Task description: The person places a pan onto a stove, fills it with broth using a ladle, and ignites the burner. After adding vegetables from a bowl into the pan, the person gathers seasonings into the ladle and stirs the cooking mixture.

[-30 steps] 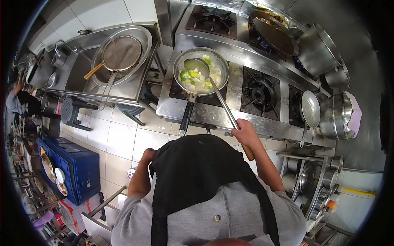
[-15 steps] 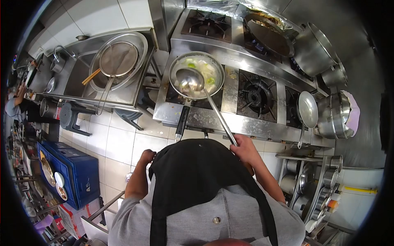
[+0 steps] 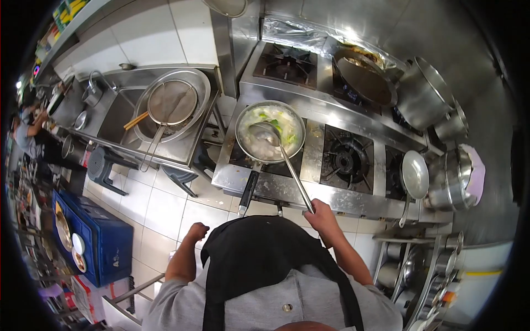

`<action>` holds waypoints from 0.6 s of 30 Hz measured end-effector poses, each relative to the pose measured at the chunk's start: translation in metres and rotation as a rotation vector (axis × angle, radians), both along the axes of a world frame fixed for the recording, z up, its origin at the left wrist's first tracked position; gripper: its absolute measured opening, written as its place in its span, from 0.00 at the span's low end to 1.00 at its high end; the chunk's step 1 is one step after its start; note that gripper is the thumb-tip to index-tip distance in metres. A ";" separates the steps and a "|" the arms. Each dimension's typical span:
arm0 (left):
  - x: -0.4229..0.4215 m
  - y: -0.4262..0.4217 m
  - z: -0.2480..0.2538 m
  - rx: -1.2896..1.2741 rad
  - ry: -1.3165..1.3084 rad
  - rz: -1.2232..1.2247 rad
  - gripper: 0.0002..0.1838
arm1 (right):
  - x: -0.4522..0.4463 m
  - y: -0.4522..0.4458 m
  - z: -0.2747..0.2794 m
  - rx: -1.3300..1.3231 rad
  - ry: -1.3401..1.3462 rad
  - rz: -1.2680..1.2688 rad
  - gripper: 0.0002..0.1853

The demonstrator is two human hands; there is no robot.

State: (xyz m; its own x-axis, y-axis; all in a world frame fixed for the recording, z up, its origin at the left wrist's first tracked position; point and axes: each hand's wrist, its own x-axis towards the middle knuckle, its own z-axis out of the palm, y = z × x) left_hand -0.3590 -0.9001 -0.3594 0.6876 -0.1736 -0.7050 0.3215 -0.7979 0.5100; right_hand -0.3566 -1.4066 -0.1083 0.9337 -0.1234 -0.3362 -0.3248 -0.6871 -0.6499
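Note:
My right hand is wrapped round the end of a long metal ladle. The ladle's bowl dips into a pan on the front left burner. Pale soup with green and white pieces fills the pan. Its black handle points toward me, and neither hand touches it. My left hand hangs to the left of my black apron, fingers curled in, with nothing visible in it.
A sink counter at left holds a strainer over a large metal bowl, with chopsticks beside it. Large pots and a small frying pan stand at right. Plastic stools and a blue crate are left. Someone works far left.
The ladle's bowl has sunk deeper into the soup, and the green pieces have shifted. The whole scene sits lower in view as the head has tilted. My left hand has moved slightly away from the apron.

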 end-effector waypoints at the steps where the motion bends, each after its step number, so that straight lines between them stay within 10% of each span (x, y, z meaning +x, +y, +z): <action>1: 0.001 0.009 -0.014 0.017 -0.099 -0.204 0.17 | 0.005 -0.001 -0.006 -0.032 -0.005 -0.004 0.15; 6: -0.009 -0.001 0.004 0.101 0.076 0.157 0.16 | 0.030 -0.003 -0.021 -0.122 -0.055 -0.024 0.14; 9: -0.017 0.005 0.008 0.123 -0.223 -0.275 0.14 | 0.042 0.002 -0.009 -0.170 -0.088 -0.028 0.14; 11: -0.022 -0.002 0.010 0.049 0.139 0.330 0.15 | 0.048 0.003 -0.006 -0.204 -0.114 -0.024 0.13; 15: -0.047 0.018 -0.044 0.213 -0.235 -0.395 0.17 | 0.071 0.013 -0.003 -0.255 -0.137 -0.025 0.12; 18: -0.052 0.008 -0.011 0.203 -0.077 -0.343 0.18 | 0.085 0.020 -0.025 -0.333 -0.166 -0.006 0.11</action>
State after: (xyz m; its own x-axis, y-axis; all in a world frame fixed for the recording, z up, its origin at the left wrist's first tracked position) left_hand -0.4110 -0.8924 -0.3699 0.6660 -0.2644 -0.6975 -0.0136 -0.9392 0.3430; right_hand -0.2719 -1.3869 -0.1338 0.9710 -0.2062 -0.1211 -0.2386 -0.8682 -0.4351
